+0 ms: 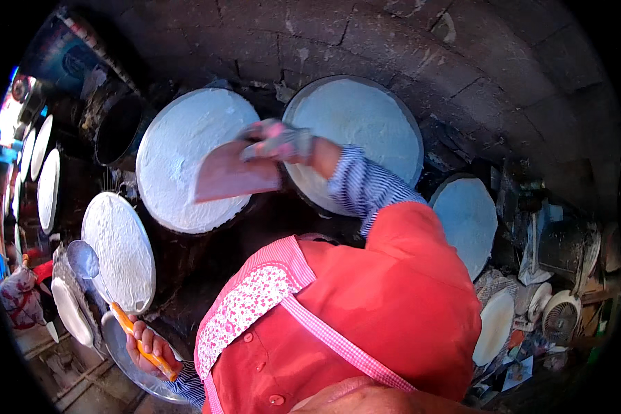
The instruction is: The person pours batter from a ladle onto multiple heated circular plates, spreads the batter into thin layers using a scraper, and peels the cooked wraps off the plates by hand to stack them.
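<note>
A person spreads white batter on round griddles.

The flat pink rectangular scraper (231,176) lies over the round white batter-covered griddle (179,148), right hand (279,141) fingers clamped on it; the left hand (145,341) fingers grip an orange-handled metal ladle (83,259) beside a smaller griddle (121,252).

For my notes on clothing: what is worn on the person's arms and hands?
The right hand wears a grey glove with pink parts. Its sleeve is blue-and-white striped. The left hand is bare, and a striped cuff shows at its wrist.
</note>
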A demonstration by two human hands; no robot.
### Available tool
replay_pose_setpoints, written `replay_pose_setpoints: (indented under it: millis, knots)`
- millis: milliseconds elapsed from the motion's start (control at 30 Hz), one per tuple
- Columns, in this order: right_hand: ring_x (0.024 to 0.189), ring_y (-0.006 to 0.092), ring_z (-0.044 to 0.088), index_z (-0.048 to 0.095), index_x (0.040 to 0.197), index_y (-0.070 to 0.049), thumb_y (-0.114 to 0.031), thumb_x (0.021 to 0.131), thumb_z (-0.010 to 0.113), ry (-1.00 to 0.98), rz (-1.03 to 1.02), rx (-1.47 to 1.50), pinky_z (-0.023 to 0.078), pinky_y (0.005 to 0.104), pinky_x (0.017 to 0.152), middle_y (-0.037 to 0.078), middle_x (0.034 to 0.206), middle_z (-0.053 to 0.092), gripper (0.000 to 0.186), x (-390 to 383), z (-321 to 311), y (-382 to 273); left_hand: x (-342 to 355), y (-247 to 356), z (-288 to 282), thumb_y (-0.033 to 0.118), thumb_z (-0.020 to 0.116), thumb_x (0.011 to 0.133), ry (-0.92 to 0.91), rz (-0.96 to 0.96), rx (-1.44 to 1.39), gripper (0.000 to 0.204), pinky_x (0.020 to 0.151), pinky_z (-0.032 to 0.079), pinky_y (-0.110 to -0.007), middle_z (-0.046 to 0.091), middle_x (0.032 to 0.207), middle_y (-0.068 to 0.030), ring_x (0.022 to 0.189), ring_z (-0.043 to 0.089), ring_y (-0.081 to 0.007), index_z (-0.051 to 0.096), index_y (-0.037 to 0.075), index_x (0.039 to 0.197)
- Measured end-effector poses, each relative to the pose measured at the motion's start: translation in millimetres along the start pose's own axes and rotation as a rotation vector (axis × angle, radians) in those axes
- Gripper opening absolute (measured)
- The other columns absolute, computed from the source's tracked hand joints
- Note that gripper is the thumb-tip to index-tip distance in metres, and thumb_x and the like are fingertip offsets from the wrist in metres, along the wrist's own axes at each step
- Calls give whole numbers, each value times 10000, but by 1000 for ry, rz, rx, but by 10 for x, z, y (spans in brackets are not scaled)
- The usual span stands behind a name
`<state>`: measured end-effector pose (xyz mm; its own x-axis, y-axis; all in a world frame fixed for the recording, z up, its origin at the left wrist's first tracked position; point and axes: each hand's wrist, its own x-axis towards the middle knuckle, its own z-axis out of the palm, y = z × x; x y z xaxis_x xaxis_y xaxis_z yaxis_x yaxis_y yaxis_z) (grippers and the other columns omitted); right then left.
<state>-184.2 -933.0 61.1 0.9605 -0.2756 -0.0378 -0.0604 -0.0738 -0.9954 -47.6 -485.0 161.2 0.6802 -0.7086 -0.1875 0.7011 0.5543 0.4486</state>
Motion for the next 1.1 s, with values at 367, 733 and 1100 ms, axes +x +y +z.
replay_pose_setpoints:
  millis: [367,733,1100]
  knots:
    - [865,227,590,582,1005,-46,-394,860,436,621,453,-896,460,302,744,143,955,609,404,-1400,-1623,277,598,-279,214,125,361,892,2,-128,-1,395,421,410,-232,404,814,-83,552,452,-109,248,-91,1203]
    - [1043,236,522,544,1133,-199,-148,799,493,-799,-36,-1284,422,338,871,31,1160,530,342,-317,-528,-64,493,-437,240,124,374,883,45,-92,27,386,441,438,-250,429,822,-82,545,468,-109,265,-80,1192]
    - [807,278,598,568,959,-149,-148,740,535,-922,116,-1390,474,381,683,87,871,609,221,-91,-463,-137,151,-499,64,128,389,883,98,2,-20,392,451,451,-256,439,833,-94,560,483,-116,269,-68,1200]
